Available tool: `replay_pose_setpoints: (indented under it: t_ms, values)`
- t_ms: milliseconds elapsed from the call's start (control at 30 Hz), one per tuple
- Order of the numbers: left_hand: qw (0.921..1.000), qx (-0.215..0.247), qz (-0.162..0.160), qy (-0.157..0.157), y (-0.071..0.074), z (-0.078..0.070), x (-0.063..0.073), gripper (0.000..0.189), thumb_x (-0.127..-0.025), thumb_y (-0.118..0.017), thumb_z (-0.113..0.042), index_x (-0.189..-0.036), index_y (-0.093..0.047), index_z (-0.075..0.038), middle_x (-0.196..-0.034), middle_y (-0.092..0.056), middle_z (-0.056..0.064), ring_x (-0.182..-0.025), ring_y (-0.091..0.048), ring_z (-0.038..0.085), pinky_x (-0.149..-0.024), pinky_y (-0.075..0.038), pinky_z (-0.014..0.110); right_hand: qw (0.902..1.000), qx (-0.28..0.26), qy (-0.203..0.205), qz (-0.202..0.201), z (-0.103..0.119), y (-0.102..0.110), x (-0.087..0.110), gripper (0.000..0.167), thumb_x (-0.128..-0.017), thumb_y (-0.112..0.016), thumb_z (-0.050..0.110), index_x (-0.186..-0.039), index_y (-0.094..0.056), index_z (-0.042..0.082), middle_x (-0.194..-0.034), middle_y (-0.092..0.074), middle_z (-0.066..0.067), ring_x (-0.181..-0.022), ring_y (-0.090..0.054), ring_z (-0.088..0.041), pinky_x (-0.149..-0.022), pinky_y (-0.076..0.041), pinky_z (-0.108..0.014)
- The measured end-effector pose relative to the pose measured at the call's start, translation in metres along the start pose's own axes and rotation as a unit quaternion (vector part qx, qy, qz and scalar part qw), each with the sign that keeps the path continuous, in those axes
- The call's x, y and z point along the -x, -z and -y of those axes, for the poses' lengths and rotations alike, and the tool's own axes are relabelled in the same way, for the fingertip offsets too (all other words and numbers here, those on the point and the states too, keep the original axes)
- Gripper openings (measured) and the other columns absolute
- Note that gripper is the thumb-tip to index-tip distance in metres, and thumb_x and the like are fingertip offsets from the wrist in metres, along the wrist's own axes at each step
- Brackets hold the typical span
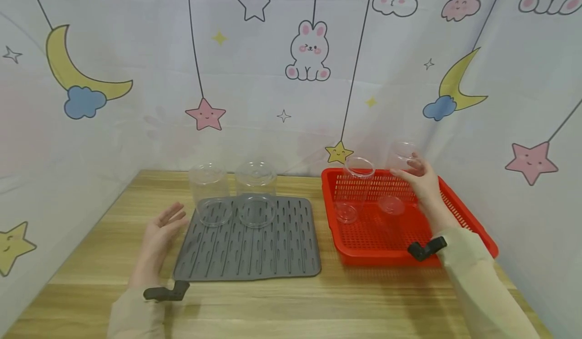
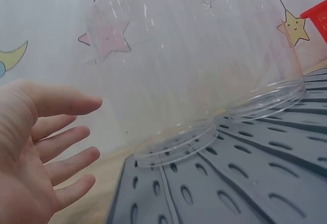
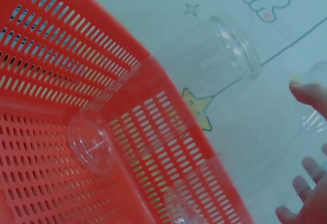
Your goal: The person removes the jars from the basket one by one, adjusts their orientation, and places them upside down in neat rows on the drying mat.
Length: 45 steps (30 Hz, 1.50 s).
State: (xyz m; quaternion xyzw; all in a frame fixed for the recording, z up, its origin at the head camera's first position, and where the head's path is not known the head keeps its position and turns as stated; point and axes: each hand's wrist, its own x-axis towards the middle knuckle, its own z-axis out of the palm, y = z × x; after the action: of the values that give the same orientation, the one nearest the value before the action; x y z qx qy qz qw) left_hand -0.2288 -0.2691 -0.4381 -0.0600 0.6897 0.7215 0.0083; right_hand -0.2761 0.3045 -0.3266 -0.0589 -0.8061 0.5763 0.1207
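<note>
Wall: I see white cloth (image 1: 254,76) ahead and on both sides, with a winking bunny (image 1: 309,58), yellow moons (image 1: 58,58), pink stars (image 1: 205,115) | Table: stripy light-brown wood table (image 1: 291,308) | Light: soft, even

In R-wrist view, R hand (image 1: 425,181) & its clear plastic cup (image 1: 393,187) are cropped by R edge; red slotted basket (image 3: 112,30) is cut off at L & btm. L hand (image 1: 159,233) is clipped by L-wrist view's L edge. In head view, basket's front-R rim is partly hidden by R sleeve (image 1: 482,273).
</note>
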Motion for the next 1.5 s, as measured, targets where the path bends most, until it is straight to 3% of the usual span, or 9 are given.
replay_pose_setpoints:
  t_ms: [133, 267, 400, 600, 767, 967, 1200, 1300, 1500]
  values:
    - [0.9992, 0.017, -0.017, -0.033, -0.001, -0.009, 0.003, 0.078, -0.095, -0.065, -0.018, -0.157, -0.018, -0.012, -0.159, -0.032, -0.002, -0.140, -0.038, 0.011, -0.116, -0.033, 0.024, 0.9991, 0.006, 0.024, -0.034, 0.012, -0.002, 0.003, 0.085, -0.089, -0.070, 0.033, -0.157, -0.018, 0.030, -0.156, -0.029, -0.015, -0.140, -0.028, -0.031, -0.113, -0.035, -0.056]
    - [0.9950, 0.040, -0.032, -0.085, -0.002, -0.020, 0.008, 0.077, -0.093, -0.067, -0.014, -0.156, -0.023, -0.011, -0.136, -0.049, -0.017, -0.118, -0.050, -0.003, -0.102, -0.041, 0.013, 0.9947, 0.033, 0.060, -0.076, 0.029, -0.007, 0.009, 0.085, -0.085, -0.075, 0.033, -0.154, -0.027, 0.034, -0.149, -0.037, -0.010, -0.134, -0.032, -0.025, -0.106, -0.042, -0.049]
    - [0.9862, 0.065, -0.053, -0.143, -0.010, -0.036, 0.014, 0.065, -0.092, -0.066, -0.005, -0.149, -0.036, -0.012, -0.125, -0.053, -0.020, -0.112, -0.054, -0.003, -0.089, -0.046, 0.007, 0.9830, 0.062, 0.122, -0.123, 0.048, -0.015, 0.016, 0.082, -0.079, -0.081, 0.029, -0.149, -0.039, 0.033, -0.142, -0.046, -0.006, -0.128, -0.037, -0.020, -0.099, -0.044, -0.047]
    - [0.9746, 0.081, -0.077, -0.194, -0.026, -0.065, 0.029, 0.051, -0.089, -0.066, 0.003, -0.135, -0.051, -0.014, -0.125, -0.057, -0.013, -0.114, -0.056, 0.002, -0.088, -0.047, 0.009, 0.9608, 0.091, 0.210, -0.156, 0.074, -0.030, 0.028, 0.079, -0.074, -0.085, 0.023, -0.144, -0.049, 0.022, -0.135, -0.051, -0.011, -0.124, -0.042, -0.024, -0.099, -0.046, -0.054]
    - [0.9665, 0.082, -0.055, -0.237, -0.045, -0.084, 0.039, 0.053, -0.088, -0.064, 0.009, -0.135, -0.051, -0.009, -0.127, -0.059, -0.011, -0.116, -0.055, 0.006, -0.090, -0.046, 0.013, 0.9423, 0.101, 0.275, -0.162, 0.090, -0.046, 0.037, 0.081, -0.068, -0.088, 0.017, -0.141, -0.053, 0.013, -0.133, -0.052, -0.018, -0.125, -0.041, -0.027, -0.099, -0.044, -0.054]
    - [0.9651, 0.028, -0.003, -0.260, -0.073, -0.092, 0.044, 0.057, -0.089, -0.066, 0.006, -0.141, -0.047, -0.007, -0.130, -0.057, -0.014, -0.119, -0.053, 0.004, -0.093, -0.045, 0.016, 0.9232, 0.125, 0.334, -0.143, 0.106, -0.070, 0.053, 0.083, -0.064, -0.091, 0.018, -0.139, -0.055, 0.016, -0.128, -0.053, -0.019, -0.122, -0.039, -0.030, -0.092, -0.043, -0.051]
    - [0.9648, -0.036, 0.038, -0.258, -0.101, -0.090, 0.043, 0.067, -0.086, -0.069, 0.004, -0.146, -0.040, -0.008, -0.135, -0.053, -0.015, -0.123, -0.050, 0.003, -0.097, -0.045, 0.017, 0.8910, 0.154, 0.414, -0.104, 0.114, -0.102, 0.073, 0.081, -0.064, -0.091, 0.018, -0.137, -0.057, 0.011, -0.126, -0.055, -0.019, -0.117, -0.042, -0.035, -0.089, -0.039, -0.046]
    - [0.9642, -0.059, 0.056, -0.252, -0.111, -0.090, 0.044, 0.073, -0.085, -0.070, 0.003, -0.149, -0.037, -0.010, -0.143, -0.049, -0.007, -0.129, -0.048, 0.009, -0.101, -0.043, 0.019, 0.8778, 0.184, 0.432, -0.093, 0.114, -0.116, 0.081, 0.080, -0.064, -0.091, 0.019, -0.137, -0.057, 0.011, -0.124, -0.055, -0.019, -0.117, -0.043, -0.036, -0.090, -0.041, -0.048]
    - [0.9609, -0.083, 0.093, -0.248, -0.128, -0.091, 0.048, 0.085, -0.084, -0.072, 0.002, -0.154, -0.027, -0.013, -0.157, -0.035, 0.007, -0.140, -0.039, 0.027, -0.112, -0.038, 0.042, 0.8523, 0.231, 0.465, -0.067, 0.110, -0.139, 0.095, 0.080, -0.063, -0.091, 0.019, -0.136, -0.058, 0.014, -0.123, -0.057, -0.017, -0.113, -0.047, -0.035, -0.095, -0.041, -0.051]
